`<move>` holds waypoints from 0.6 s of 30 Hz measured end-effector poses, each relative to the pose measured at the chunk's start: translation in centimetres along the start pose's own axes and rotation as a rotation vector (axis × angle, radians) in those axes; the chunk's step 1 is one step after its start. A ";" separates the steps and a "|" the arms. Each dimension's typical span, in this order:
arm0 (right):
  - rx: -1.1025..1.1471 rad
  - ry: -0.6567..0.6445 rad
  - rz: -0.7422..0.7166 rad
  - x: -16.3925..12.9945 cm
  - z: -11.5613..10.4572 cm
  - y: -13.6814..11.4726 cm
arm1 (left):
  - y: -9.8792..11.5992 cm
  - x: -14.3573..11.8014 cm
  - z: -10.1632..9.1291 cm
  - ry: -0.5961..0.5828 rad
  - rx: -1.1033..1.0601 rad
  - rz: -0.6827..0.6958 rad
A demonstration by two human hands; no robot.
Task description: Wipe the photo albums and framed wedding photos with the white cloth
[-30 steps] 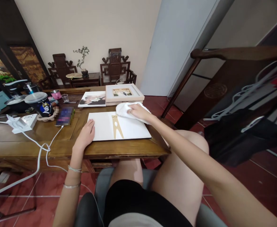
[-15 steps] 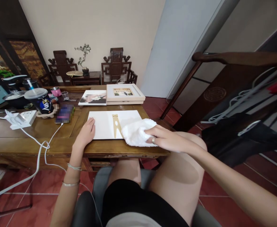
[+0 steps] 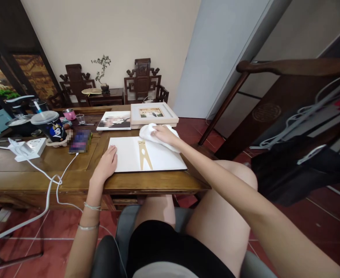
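Note:
A flat white panel (image 3: 126, 156) lies near the table's front edge. A tan, two-legged piece (image 3: 142, 150), shaped like a picture stand, lies on its face. My left hand (image 3: 108, 160) rests with fingers laid flat over the panel's left edge. My right hand (image 3: 164, 135) is closed on a fluffy white cloth (image 3: 147, 132), which lies over the panel's far right part. The hand and cloth hide that far edge.
Behind the panel are a photo print (image 3: 114, 121) and a framed photo (image 3: 154, 112). To the left stand a lidded cup (image 3: 50, 125), a phone (image 3: 80, 141) on a charging cable and a white power strip (image 3: 32, 149). A wooden chair back (image 3: 267, 112) rises at right.
My right hand has moved the cloth from the panel's near right corner to its far edge, uncovering the near right corner. My left hand has stayed at the left edge.

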State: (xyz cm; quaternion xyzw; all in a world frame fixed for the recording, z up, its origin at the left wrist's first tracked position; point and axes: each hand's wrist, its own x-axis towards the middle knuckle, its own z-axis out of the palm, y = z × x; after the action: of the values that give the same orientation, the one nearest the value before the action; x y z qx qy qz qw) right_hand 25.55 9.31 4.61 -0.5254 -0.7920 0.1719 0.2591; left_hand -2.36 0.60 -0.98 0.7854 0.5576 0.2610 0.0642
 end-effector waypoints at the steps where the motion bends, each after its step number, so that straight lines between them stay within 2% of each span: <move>1: -0.019 0.005 -0.012 0.0 0.3 -0.3 | 0.0 0.0 0.0 0.002 -0.002 -0.001; 4: -0.056 0.001 -0.066 -1.5 1.0 -1.1 | -0.1 0.0 0.1 0.008 -0.004 -0.001; 7: -0.048 -0.015 -0.099 -5.0 0.9 -1.8 | -0.1 0.0 0.2 0.007 -0.008 0.001; 10: -0.004 -0.082 -0.118 -9.3 -0.1 -2.8 | 0.0 0.0 0.2 0.005 -0.020 -0.005; 13: 0.028 -0.209 -0.150 -13.0 -1.6 -3.9 | 0.0 0.0 0.2 0.006 -0.018 -0.013; 16: 0.034 -0.290 -0.187 -14.6 -2.7 -4.5 | 0.1 0.0 0.2 0.010 -0.001 -0.012; 18: 0.027 -0.284 -0.189 -14.2 -2.7 -4.3 | 0.2 0.0 0.2 0.008 -0.002 -0.011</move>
State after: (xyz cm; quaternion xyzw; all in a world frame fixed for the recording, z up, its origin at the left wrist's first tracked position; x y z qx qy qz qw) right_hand 28.39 -5.43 5.88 -0.4155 -0.8641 0.2300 0.1666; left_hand -2.11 0.57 -1.11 0.7810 0.5621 0.2645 0.0643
